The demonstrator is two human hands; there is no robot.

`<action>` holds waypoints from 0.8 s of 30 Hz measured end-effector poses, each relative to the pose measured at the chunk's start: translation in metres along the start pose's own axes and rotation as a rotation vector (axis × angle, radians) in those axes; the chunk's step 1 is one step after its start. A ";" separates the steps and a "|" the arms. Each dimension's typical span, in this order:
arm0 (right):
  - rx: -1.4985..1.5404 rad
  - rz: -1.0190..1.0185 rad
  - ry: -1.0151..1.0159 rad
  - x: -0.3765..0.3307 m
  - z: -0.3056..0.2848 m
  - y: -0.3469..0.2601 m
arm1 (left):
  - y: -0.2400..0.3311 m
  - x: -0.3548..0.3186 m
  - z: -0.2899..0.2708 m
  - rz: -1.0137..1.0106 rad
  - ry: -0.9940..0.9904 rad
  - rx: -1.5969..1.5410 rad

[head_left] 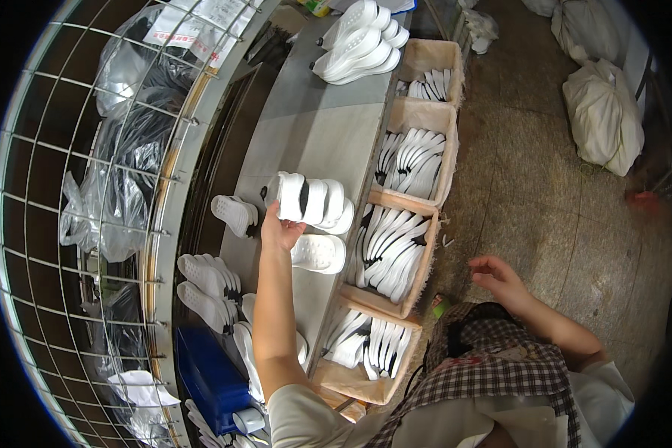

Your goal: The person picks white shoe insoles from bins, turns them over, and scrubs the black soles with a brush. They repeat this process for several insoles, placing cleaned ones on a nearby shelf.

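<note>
Overhead, grey workbench (317, 134) beside speckled floor (530, 187)

I see a white printed label sheet (201, 22) on clear plastic bags (127, 67) behind the wire rack, top left. Tied white sacks (603, 112) sit on the floor, top right.

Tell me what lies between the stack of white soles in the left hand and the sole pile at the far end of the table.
In the head view, only bare grey table top separates the held sole stack from the far sole pile.
</note>
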State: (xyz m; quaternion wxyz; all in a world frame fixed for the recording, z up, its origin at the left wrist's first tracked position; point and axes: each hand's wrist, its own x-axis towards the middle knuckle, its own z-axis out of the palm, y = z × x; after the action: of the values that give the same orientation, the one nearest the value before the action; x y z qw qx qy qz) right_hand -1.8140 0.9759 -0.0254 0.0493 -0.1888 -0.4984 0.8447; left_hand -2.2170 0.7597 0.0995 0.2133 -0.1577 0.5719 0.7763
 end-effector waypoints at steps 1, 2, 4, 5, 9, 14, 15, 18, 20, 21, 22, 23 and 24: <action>0.007 0.013 -0.001 0.001 -0.001 0.002 | -0.002 0.001 -0.003 0.014 -0.017 0.033; 0.004 0.039 0.013 0.002 0.000 0.005 | -0.002 0.003 -0.007 0.018 0.004 0.047; 0.004 0.052 0.044 0.006 0.005 0.009 | 0.001 0.008 -0.023 0.014 -0.031 0.101; -0.015 0.054 0.061 0.009 0.008 0.012 | 0.007 0.013 -0.036 0.025 0.014 0.105; -0.047 0.093 0.077 0.021 0.020 0.028 | 0.048 0.050 -0.105 0.194 0.329 0.118; -0.105 0.191 0.142 0.031 0.025 0.054 | 0.094 0.101 -0.199 0.197 0.566 0.235; -0.095 0.183 0.145 0.032 0.028 0.059 | 0.096 0.116 -0.209 0.185 0.536 0.155; -0.135 0.173 0.216 0.031 0.038 0.071 | 0.087 0.166 -0.227 0.113 0.476 -0.089; -0.184 0.174 0.269 0.030 0.045 0.076 | 0.085 0.188 -0.240 0.135 0.376 -0.031; -0.176 0.155 0.255 0.030 0.048 0.076 | 0.086 0.197 -0.245 0.148 0.308 -0.017; -0.190 0.181 0.253 0.031 0.051 0.077 | 0.089 0.203 -0.246 0.165 0.243 -0.007; -0.200 0.187 0.237 0.032 0.053 0.076 | 0.091 0.206 -0.244 0.175 0.268 0.000; -0.220 0.180 0.241 0.033 0.056 0.075 | 0.101 0.203 -0.240 0.119 0.293 -0.101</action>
State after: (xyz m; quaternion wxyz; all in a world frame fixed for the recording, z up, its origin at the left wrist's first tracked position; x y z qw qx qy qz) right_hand -1.8568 0.9016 -0.0744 0.0117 -0.3367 -0.5593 0.7574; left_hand -2.4431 0.5351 0.0116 0.0727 -0.2457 0.5654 0.7840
